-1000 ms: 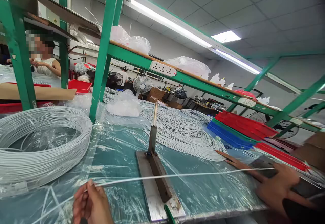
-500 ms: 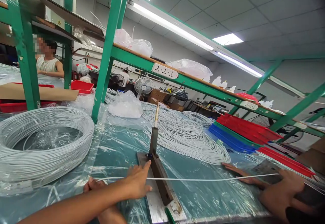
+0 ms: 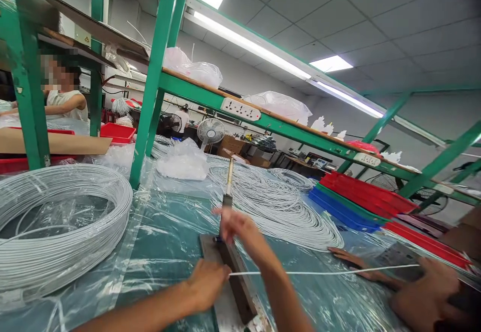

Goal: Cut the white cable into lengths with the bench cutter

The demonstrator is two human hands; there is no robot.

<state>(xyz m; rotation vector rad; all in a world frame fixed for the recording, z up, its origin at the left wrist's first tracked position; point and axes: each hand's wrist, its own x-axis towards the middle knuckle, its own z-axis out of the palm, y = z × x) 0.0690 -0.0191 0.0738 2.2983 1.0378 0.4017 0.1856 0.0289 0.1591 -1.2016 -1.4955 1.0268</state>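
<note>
My left hand (image 3: 208,283) is closed on the end part of a thin white cable (image 3: 319,273), low beside a hand-lever tool. Over that tool's upright lever (image 3: 227,201), my right hand (image 3: 240,227) is blurred, fingers apart; it overlaps the lever, and I cannot tell whether it touches. The tool has a dark bar (image 3: 238,292) on a metal base plate (image 3: 210,252), with a small spring near the lever's foot. Rightward, the cable runs taut across the bar to another person's closed hand (image 3: 438,279). That person's other hand (image 3: 349,259) lies flat near the cable.
A large cable coil (image 3: 124,211) lies at left, partly wrapped in plastic. Loose loops of cable (image 3: 270,201) spread behind the tool. Stacked red, green and blue trays (image 3: 361,196) stand at right. A green shelf frame (image 3: 150,96) rises over the plastic-covered table; a person (image 3: 67,101) sits far left.
My right hand has come from under my left arm, at left, up to the lever. My left hand, pointing beside the bar before, is now closed on the cable.
</note>
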